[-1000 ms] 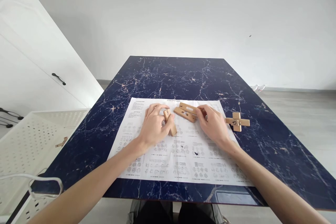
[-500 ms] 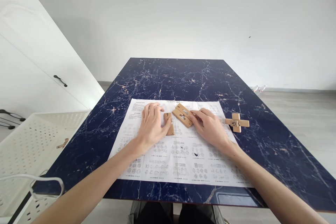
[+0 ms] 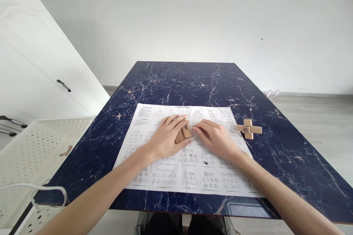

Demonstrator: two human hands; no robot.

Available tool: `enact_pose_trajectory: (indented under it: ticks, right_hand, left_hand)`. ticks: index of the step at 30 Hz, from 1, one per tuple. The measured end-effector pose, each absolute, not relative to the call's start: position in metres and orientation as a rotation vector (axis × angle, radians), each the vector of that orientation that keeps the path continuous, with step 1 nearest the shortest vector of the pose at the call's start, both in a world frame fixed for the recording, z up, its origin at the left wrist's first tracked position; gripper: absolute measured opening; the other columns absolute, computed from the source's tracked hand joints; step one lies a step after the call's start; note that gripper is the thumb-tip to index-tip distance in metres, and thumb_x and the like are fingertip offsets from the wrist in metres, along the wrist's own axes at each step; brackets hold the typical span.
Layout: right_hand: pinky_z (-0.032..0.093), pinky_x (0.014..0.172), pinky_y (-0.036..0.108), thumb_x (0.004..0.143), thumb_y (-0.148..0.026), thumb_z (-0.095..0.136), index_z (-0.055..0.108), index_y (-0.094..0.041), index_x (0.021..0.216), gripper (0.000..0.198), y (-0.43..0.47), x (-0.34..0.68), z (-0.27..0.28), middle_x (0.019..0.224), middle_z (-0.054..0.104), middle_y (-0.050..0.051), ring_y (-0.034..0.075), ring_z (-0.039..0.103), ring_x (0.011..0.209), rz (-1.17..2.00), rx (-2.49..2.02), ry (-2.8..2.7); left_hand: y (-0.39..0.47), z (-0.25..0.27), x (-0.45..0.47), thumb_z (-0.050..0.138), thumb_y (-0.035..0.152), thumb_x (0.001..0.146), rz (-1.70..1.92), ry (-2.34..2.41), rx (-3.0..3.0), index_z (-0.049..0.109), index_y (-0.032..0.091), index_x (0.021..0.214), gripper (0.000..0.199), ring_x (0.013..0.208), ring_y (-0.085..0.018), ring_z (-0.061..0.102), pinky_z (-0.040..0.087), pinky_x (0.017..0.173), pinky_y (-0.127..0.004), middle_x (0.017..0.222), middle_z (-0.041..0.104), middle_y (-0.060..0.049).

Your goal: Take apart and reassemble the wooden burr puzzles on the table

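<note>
My left hand (image 3: 171,134) is closed over flat wooden puzzle pieces (image 3: 185,135) on the printed sheet (image 3: 154,161). Its fingers lie across their top and the thumb runs along the near edge, hiding much of them; a slot shows in the wood. To the right of the pieces is my right hand (image 3: 213,136), with fingers curled together and tips close to the pieces. Nothing shows in its grip. Right of the sheet stands a cross-shaped assembly of wooden pieces (image 3: 249,129) bearing a dark mark.
The sheet lies on a dark blue marbled table (image 3: 184,80). Left of the table is a white perforated basket (image 3: 24,150) with a small wooden piece (image 3: 66,151) near its edge. A white cabinet (image 3: 33,51) stands behind it.
The slotted piece from my right hand now lies beside the other piece, under my left hand. My left hand has moved right over both, and my right hand no longer holds a piece.
</note>
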State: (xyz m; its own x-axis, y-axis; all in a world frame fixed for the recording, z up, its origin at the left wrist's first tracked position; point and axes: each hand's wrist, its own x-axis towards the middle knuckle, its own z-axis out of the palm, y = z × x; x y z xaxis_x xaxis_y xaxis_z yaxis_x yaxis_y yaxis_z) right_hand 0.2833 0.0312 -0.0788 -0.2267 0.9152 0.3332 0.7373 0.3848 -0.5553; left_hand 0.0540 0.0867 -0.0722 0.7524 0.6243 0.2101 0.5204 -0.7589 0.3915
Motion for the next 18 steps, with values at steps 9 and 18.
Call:
enact_pose_trajectory:
  ticks: [9,18]
  right_hand:
    - [0.053,0.068,0.036,0.11,-0.029,0.049,0.072,-0.022,0.102,0.025,0.03,0.285,-0.08,0.101,0.076,0.009,0.022,0.07,0.084,0.388,-1.441,-2.046]
    - [0.055,0.068,0.037,0.11,-0.028,0.049,0.073,-0.022,0.102,0.026,0.031,0.286,-0.079,0.102,0.077,0.009,0.023,0.071,0.084,0.392,-1.424,-2.057]
  left_hand:
    - [0.137,-0.087,0.017,0.051,0.06,0.105,0.635,1.533,2.541,0.057,0.017,0.134,0.052,0.14,-0.043,0.047,0.039,0.117,-0.069,0.149,0.051,-0.021]
    - [0.138,-0.072,0.016,0.054,0.035,0.105,0.8,1.372,2.74,0.059,0.014,0.133,0.035,0.138,-0.039,0.052,0.045,0.116,-0.062,0.142,0.057,-0.021]
